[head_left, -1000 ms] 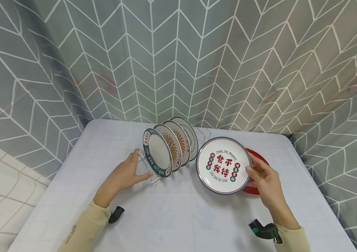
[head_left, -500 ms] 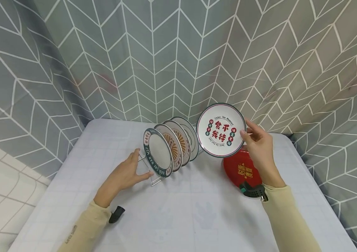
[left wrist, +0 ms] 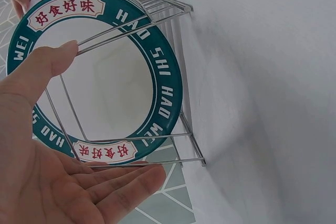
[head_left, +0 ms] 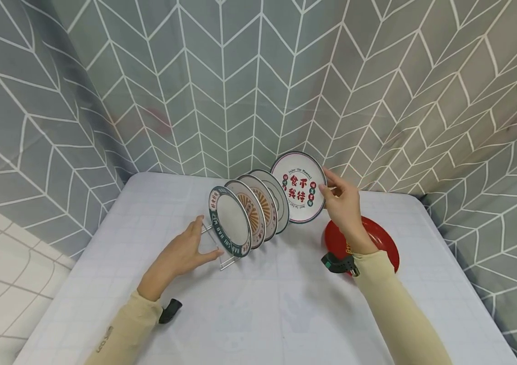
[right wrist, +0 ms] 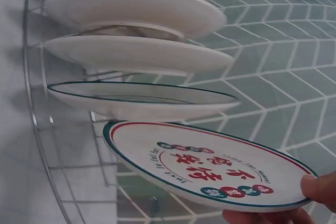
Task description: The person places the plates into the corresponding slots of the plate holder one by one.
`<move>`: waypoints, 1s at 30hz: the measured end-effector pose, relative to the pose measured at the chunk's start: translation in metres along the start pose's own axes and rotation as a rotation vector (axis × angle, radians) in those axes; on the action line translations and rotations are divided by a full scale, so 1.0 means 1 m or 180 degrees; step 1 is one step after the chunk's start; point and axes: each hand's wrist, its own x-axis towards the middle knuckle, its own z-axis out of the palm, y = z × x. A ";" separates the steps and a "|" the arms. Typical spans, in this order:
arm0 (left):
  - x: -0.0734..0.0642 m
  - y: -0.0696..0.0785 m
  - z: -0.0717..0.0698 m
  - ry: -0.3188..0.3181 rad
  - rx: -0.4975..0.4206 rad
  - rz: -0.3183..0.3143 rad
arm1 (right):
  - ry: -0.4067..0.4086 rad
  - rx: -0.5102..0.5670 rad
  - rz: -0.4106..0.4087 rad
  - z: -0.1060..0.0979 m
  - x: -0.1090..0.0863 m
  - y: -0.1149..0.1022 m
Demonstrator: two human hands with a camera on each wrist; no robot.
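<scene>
My right hand (head_left: 342, 203) pinches a white plate (head_left: 301, 187) with red characters and a dark green edge, thumb on its face and fingers behind. The plate is tilted upright, beside the right end of the wire dish rack (left wrist: 147, 138); in the right wrist view it lies close alongside the last racked plate (right wrist: 147, 100). My left hand (head_left: 181, 253) holds the rack's left end between thumb and fingers. Nearest to it in the rack stands a plate with a wide green lettered rim (left wrist: 105, 77). Behind that lean two plates with orange ray patterns (head_left: 249, 213).
A red plate (head_left: 383, 241) lies on the table to the right, partly hidden under my right forearm. The white-covered table (head_left: 263, 314) ends at a grey curtain (head_left: 222, 91) with white zigzag lines, close behind the rack.
My right hand has lifted the white plate off the red plate and carried it up and left to the rack's right end. The left hand has stayed at the rack.
</scene>
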 end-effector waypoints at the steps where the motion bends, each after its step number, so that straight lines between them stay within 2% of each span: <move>1: 0.000 0.000 0.000 0.0002 0.0001 0.0004 | -0.0005 -0.0010 -0.0017 0.004 0.000 0.001; 8: 0.000 -0.001 0.001 0.0042 -0.0008 0.0033 | -0.0024 -0.0224 -0.0179 0.027 -0.001 0.010; 19: -0.001 0.000 0.000 0.0056 -0.0015 0.0037 | -0.0172 -0.0257 -0.0238 0.046 -0.001 0.025; 30: -0.001 0.000 -0.001 0.0045 -0.0002 0.0032 | -0.0274 -0.0168 -0.0091 0.054 0.004 0.032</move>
